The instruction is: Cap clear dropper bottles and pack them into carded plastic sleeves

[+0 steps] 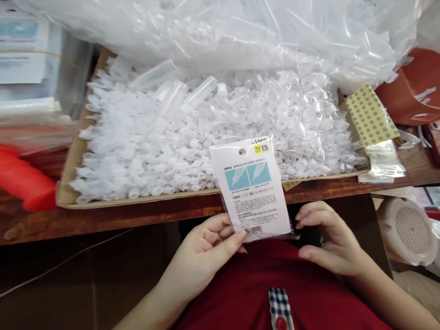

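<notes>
printed packet (252,190) sits mid-frame in my head view: a white card in clear film, held up over the front edge of the desk (154,213), its top leaning a little to the left. from where i look it overlaps the near side of the cardboard tray (64,195), and i can't tell whether the two touch. on the card i make out a hanging hole, a yellow label beside a square code, two blue pictures of pointed tips, lines of small print and a barcode near the bottom.

the left hand (209,247) has its grip clamped on the lower left corner, thumb across the printed face and fingers behind. the right hand (328,243) is just beside the lower right edge, its grip apart, with a gap between thumb and curled fingers.

i see the tray heaped with small translucent tips (165,160), and a few clear tubes (201,94) lying on top toward the back. a big plastic bag (223,32) slumps over the far side. at the right there's a yellow dotted sheet (371,114) by the tray's corner, and a reddish-brown container (415,78) behind. at far left i get a blurred red object (25,181), with banded packs (24,68) farther back.
</notes>
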A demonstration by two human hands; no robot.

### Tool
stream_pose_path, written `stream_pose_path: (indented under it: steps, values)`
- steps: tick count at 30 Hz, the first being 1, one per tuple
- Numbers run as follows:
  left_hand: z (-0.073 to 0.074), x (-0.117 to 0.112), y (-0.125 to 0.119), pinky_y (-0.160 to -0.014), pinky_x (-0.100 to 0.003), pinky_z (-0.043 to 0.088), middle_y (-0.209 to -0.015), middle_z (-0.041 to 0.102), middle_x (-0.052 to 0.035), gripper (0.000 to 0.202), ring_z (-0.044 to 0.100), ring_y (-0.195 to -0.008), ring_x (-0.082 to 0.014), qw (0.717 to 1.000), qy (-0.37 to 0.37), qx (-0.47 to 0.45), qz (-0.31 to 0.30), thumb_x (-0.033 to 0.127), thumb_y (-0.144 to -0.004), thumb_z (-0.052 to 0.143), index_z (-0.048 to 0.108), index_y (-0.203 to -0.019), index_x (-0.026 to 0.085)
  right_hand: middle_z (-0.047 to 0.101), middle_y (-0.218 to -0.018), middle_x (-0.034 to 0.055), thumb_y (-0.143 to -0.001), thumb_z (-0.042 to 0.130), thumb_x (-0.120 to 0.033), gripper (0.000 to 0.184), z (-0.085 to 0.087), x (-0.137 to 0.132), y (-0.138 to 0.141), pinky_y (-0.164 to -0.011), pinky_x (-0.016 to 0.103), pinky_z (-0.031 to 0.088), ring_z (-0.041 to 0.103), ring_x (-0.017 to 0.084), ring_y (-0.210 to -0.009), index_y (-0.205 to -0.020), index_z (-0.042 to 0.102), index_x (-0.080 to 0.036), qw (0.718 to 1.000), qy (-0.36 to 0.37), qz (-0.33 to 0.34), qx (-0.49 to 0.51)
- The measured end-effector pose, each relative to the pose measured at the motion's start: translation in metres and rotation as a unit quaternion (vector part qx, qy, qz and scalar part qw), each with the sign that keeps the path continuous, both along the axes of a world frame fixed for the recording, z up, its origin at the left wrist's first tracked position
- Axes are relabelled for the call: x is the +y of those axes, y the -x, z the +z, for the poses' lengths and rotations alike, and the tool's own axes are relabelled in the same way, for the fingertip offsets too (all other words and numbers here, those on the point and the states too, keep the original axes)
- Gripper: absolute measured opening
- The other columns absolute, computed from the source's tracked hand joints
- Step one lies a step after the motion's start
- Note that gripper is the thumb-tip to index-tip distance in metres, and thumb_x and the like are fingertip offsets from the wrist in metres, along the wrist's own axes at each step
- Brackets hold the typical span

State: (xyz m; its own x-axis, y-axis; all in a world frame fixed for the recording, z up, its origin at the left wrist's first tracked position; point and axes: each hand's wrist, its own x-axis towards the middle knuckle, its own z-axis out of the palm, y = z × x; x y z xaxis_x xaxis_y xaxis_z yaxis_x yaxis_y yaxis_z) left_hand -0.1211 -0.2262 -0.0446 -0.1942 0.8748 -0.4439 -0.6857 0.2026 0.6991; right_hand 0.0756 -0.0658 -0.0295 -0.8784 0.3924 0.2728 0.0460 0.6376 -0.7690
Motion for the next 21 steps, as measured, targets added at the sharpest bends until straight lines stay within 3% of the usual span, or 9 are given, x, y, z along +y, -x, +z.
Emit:
stream_pose_path:
  steps: [4, 7, 12, 17, 21]
  values:
    - [0.000, 0.000, -0.007, -0.067, -0.013, 0.057, -0.101, 0.079, 0.0033, 0.025, 0.070, -0.078, -0.0094, 0.999, 0.022, 0.023, 0.002, 0.018, -0.085, 0.067, 0.073, -0.105, 0.031, 0.056, -0.095, 0.0048, -0.090, 0.060, -0.025, 0.014, -0.023, -0.010, 0.008, -0.073, 0.021, 0.054, 0.060, 0.013, -0.086, -0.102, 0.052, -0.022, 0.998, 0.017, 0.030, 0.050]
    - [0.003, 0.004, -0.013, -0.072, -0.012, 0.056, -0.096, 0.079, 0.0034, 0.022, 0.071, -0.076, -0.0078, 0.999, 0.036, 0.028, 0.012, 0.018, -0.081, 0.071, 0.074, -0.100, 0.029, 0.056, -0.088, 0.0030, -0.092, 0.056, -0.021, 0.003, -0.024, -0.011, 0.015, -0.070, 0.019, 0.054, 0.060, 0.011, -0.080, -0.094, 0.055, -0.021, 0.997, 0.017, 0.036, 0.062]
    - [0.007, 0.013, -0.019, -0.071, -0.012, 0.057, -0.077, 0.080, 0.0040, 0.022, 0.073, -0.070, -0.0083, 0.995, 0.094, 0.024, -0.008, 0.018, -0.070, 0.081, 0.076, -0.089, 0.025, 0.057, -0.087, 0.0035, -0.092, 0.056, -0.022, 0.001, -0.025, -0.010, 0.016, -0.069, 0.019, 0.054, 0.061, 0.011, -0.078, -0.093, 0.056, -0.020, 0.995, 0.043, 0.033, 0.083]
    - [0.006, 0.015, -0.019, -0.066, -0.012, 0.057, -0.072, 0.080, 0.0030, 0.013, 0.074, -0.070, -0.0118, 0.987, 0.128, 0.096, 0.007, 0.026, -0.064, 0.084, 0.079, -0.076, 0.024, 0.059, -0.089, 0.0039, -0.092, 0.056, -0.019, 0.003, -0.030, -0.014, 0.011, -0.072, 0.019, 0.053, 0.062, 0.011, -0.082, -0.091, 0.058, -0.020, 0.988, 0.140, 0.001, 0.071]
    - [-0.003, 0.012, -0.012, -0.073, -0.016, 0.057, -0.080, 0.081, -0.0009, 0.005, 0.074, -0.076, -0.0152, 0.982, 0.113, 0.138, -0.057, 0.028, -0.069, 0.080, 0.080, -0.072, 0.024, 0.063, -0.088, 0.0031, -0.092, 0.057, -0.020, 0.006, -0.030, -0.017, 0.009, -0.073, 0.022, 0.052, 0.063, 0.012, -0.082, -0.086, 0.059, -0.021, 0.970, 0.234, -0.051, 0.040]
